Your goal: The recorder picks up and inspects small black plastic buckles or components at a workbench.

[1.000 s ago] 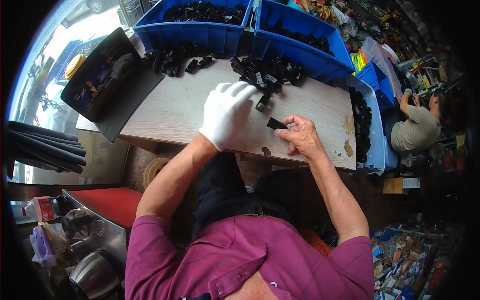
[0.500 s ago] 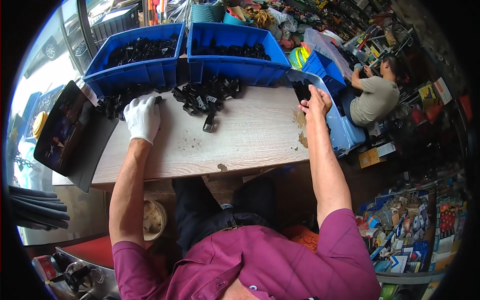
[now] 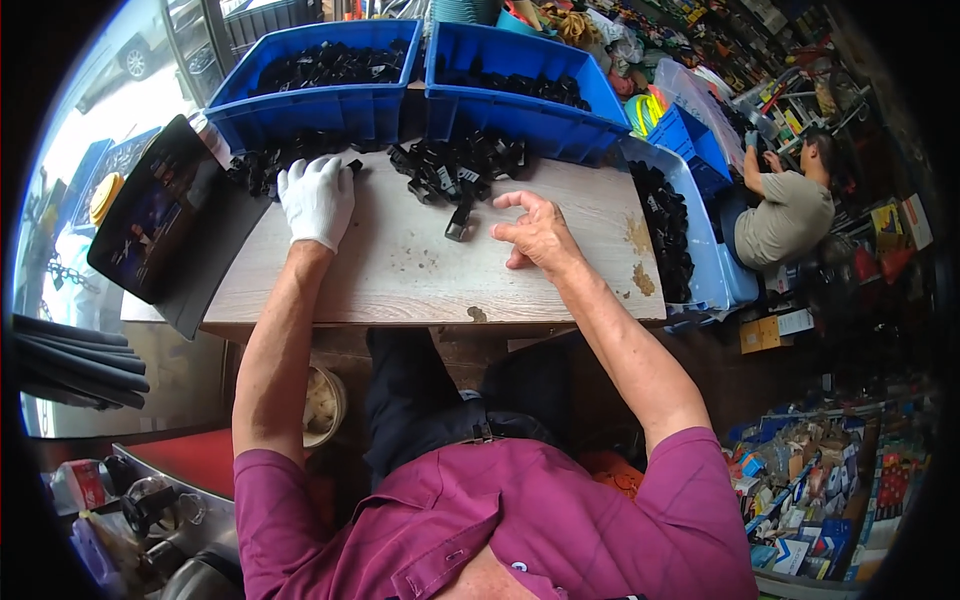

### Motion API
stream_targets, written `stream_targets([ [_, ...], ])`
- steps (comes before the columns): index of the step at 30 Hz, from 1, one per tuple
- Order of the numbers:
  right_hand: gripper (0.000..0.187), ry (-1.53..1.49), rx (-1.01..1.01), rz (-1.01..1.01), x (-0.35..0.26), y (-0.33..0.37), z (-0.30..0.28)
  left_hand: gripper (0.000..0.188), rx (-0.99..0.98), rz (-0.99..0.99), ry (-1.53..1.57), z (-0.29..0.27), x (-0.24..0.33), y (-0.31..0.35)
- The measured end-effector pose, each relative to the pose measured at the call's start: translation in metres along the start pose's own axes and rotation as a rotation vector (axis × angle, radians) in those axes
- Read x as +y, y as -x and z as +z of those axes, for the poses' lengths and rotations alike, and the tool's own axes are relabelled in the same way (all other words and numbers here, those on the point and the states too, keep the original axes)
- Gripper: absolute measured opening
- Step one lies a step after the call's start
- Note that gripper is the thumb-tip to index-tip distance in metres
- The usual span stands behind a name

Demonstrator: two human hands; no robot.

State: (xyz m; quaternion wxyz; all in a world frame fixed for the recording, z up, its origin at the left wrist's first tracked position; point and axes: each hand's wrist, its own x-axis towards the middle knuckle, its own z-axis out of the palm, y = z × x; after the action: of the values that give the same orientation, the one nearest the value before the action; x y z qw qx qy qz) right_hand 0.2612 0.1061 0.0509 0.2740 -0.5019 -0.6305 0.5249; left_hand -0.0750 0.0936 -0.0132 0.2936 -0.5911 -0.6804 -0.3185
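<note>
Black plastic clips (image 3: 460,170) (small, glossy) heaped beside bare right hand (image 3: 535,232)

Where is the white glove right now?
The white glove is on the left hand, resting on the table's far left, touching a pile of black parts.

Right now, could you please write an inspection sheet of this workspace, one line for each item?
Surface: wooden tabletop, pale, with brown stains near its right edge.
Job's things: black plastic parts piled at the far edge; one lies apart near the right hand.
Clutter: two blue bins behind, pale bin at right, all holding black parts; dark tray at left.
Hands: left hand, white-gloved, on the left pile; right hand bare, open, holds nothing.
Cables: nothing seen.
Surroundings: seated person at right, crowded shelves.
</note>
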Motion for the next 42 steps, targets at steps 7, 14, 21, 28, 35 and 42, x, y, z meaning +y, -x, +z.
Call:
stream_targets([
  [7,0.053,0.123,-0.067,-0.007,-0.012,-0.008,0.026,0.018,-0.194,0.128,0.085,-0.006,0.008,0.0],
  [14,0.056,0.284,-0.075,-0.001,-0.016,-0.011,0.031,0.009,-0.175,0.209,0.141,-0.021,0.023,0.006],
  [21,0.05,0.41,-0.021,-0.009,-0.017,-0.015,0.039,0.032,-0.165,0.032,0.58,-0.062,0.059,0.017],
  [28,0.038,0.441,-0.075,-0.016,-0.011,-0.018,0.037,0.026,-0.342,0.142,0.723,-0.059,0.097,0.027],
  [35,0.033,0.425,-0.071,-0.115,-0.002,-0.02,0.035,0.024,-0.383,0.286,0.735,-0.05,0.106,0.023],
  [42,0.031,0.399,-0.056,-0.126,0.002,-0.019,0.037,0.023,-0.405,0.313,0.77,-0.048,0.108,0.025],
])
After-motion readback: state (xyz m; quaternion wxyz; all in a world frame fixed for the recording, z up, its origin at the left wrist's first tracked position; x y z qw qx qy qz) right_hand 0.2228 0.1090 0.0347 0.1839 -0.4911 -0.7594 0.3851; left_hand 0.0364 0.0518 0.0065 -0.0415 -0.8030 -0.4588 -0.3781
